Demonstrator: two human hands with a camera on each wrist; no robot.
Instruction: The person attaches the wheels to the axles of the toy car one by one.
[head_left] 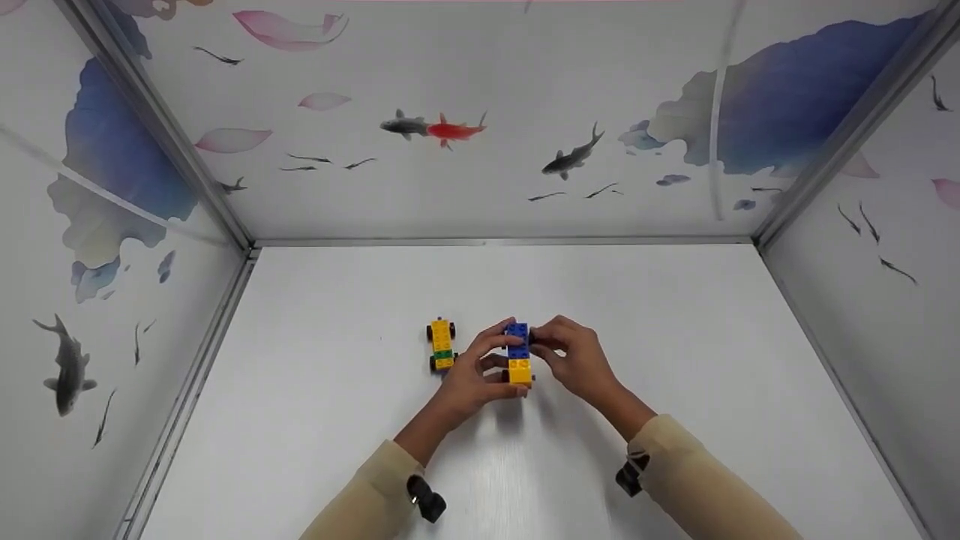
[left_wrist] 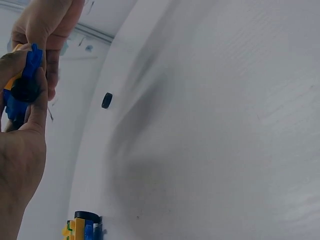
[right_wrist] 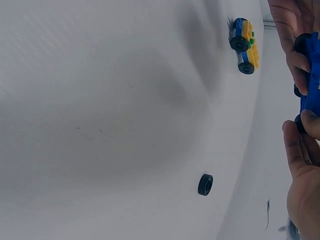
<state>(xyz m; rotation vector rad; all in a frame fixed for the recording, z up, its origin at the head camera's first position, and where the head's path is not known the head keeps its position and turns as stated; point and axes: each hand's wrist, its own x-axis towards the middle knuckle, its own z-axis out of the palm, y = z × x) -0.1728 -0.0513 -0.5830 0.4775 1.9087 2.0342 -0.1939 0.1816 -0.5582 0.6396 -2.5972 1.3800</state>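
A toy car (head_left: 519,349) of blue and yellow bricks is held upright off the table between both hands. My left hand (head_left: 466,379) grips it from the left, fingers over the blue far end and thumb at the yellow near end. From the right, my right hand (head_left: 579,358) pinches a black wheel (right_wrist: 299,124) at the car's blue end, thumb and fingertips right at the side of the body. Another black wheel (left_wrist: 25,89) shows on the car's side in the left wrist view. The fingers partly hide the blue bricks.
A second toy car (head_left: 442,345), yellow and green on top with black wheels, stands on the white table (head_left: 337,450) left of the hands. A loose black wheel (right_wrist: 205,185) stands on edge on the table. Printed walls (head_left: 480,195) enclose the back and sides.
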